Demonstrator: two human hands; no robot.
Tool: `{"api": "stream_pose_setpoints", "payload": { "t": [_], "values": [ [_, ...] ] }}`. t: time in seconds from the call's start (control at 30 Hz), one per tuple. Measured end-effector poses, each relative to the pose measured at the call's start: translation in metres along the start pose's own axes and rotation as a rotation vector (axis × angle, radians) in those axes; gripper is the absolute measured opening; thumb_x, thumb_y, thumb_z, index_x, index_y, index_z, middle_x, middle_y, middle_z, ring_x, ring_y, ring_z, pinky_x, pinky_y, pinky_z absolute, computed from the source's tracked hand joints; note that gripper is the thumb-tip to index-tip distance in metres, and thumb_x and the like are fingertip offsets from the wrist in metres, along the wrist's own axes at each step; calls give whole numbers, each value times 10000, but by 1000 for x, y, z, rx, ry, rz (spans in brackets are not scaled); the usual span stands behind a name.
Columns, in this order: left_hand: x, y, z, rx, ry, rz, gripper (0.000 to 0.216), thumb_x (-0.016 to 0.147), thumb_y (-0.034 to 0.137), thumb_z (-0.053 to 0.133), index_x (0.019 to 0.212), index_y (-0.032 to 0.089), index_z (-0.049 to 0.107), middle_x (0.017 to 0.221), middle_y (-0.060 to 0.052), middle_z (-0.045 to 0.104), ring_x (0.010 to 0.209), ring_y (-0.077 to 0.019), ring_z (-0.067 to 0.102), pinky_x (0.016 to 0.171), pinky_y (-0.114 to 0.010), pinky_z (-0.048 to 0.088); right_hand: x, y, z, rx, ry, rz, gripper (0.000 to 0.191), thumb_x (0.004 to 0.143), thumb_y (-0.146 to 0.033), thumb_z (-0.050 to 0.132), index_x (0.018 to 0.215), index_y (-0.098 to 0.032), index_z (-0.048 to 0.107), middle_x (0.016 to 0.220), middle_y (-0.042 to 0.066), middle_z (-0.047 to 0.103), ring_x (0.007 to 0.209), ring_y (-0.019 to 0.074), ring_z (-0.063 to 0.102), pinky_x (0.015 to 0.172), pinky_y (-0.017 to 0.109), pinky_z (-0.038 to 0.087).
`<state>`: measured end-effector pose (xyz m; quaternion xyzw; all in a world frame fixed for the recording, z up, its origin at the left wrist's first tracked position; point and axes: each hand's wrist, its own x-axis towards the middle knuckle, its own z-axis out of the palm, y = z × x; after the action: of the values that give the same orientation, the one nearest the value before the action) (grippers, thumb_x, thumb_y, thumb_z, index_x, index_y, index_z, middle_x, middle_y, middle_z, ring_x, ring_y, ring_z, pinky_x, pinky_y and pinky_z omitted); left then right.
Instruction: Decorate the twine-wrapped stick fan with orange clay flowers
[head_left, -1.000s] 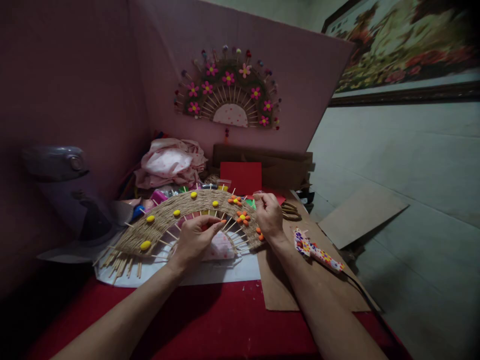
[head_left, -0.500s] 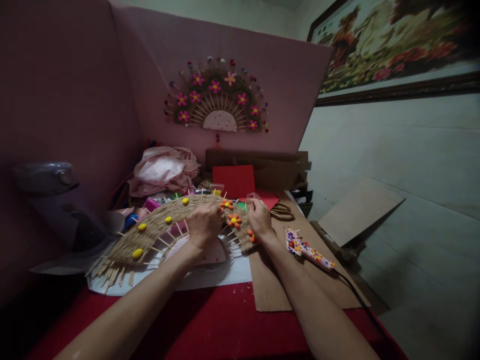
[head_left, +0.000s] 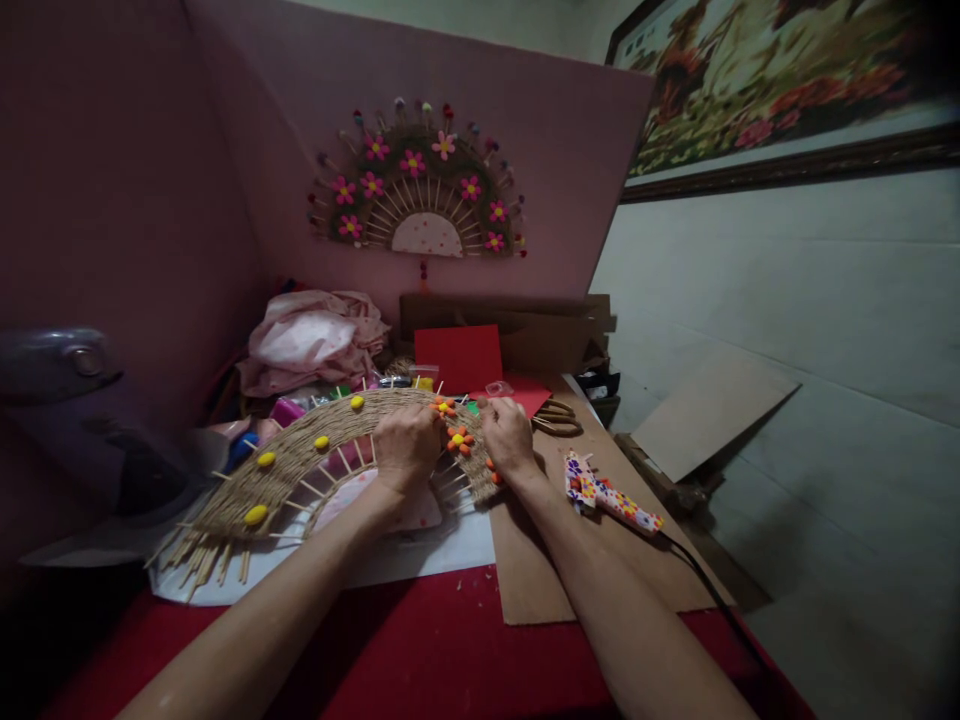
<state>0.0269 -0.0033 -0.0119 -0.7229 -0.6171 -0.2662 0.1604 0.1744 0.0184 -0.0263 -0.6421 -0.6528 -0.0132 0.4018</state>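
Note:
A half-round fan (head_left: 292, 475) of twine woven over thin sticks lies in front of me. Yellow oval pieces (head_left: 256, 515) dot its left part, and orange flowers with yellow centres (head_left: 460, 440) sit on its right part. My left hand (head_left: 409, 442) is closed over the twine band, just left of the flowers; its fingertips are hidden, so what they pinch does not show. On the far side of the flowers, my right hand (head_left: 511, 438) is curled closed at the band's right end, its thumb and fingers together. Anything between them is too small to make out.
A flower-patterned glue gun (head_left: 611, 495) with a black cord rests on cardboard (head_left: 532, 580) at right. Scissors (head_left: 559, 418), red card (head_left: 459, 358) and bunched pink cloth (head_left: 315, 340) lie behind. A finished-looking fan (head_left: 420, 190) hangs on the pink board.
My view has turned slightly, so most things sit a little further left. Both hands stay closed at the fan beside the orange flowers, with only slight motion.

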Motion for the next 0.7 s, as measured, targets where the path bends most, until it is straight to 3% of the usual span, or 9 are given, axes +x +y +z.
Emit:
{"api": "stream_pose_setpoints", "payload": {
  "t": [0.7],
  "values": [
    [-3, -2, 6, -12, 120, 35, 250, 838, 281, 469, 699, 185, 654, 732, -71, 678, 715, -218, 600, 612, -321, 281, -1, -1, -1, -21, 8, -21, 343, 937, -347, 410, 737, -183, 636, 816, 59, 624, 771, 183, 479, 673, 274, 279]
  ]
}}
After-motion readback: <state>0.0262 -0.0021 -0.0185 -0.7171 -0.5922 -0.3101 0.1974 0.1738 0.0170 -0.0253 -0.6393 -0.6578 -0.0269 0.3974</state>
